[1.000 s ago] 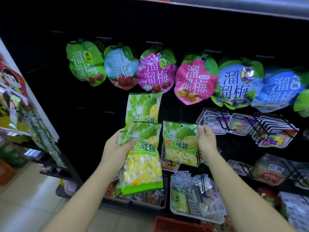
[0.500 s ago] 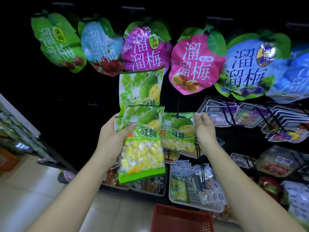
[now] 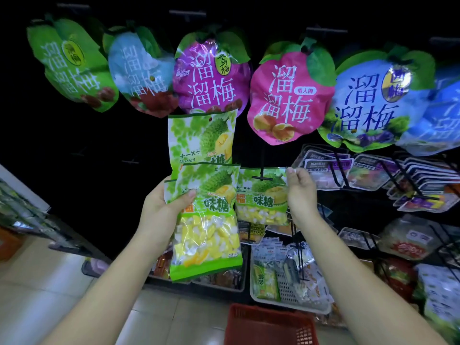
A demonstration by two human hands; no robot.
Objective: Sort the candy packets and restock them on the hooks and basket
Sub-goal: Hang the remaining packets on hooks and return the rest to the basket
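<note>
Several durian candy packets (image 3: pixel 209 235) sit stacked in the left hand (image 3: pixel 159 207), thumb curled across their front, mid-display. Just right of them, the right hand (image 3: pixel 300 192) pinches the top corner of another durian packet (image 3: pixel 261 200) at a black hook (image 3: pixel 261 176). They look light, crinkly and slick, sweets sagging low; the flat top seal seems the best hold. Whether the hook passes through the hole is unclear; the stack's count is hidden.
</note>
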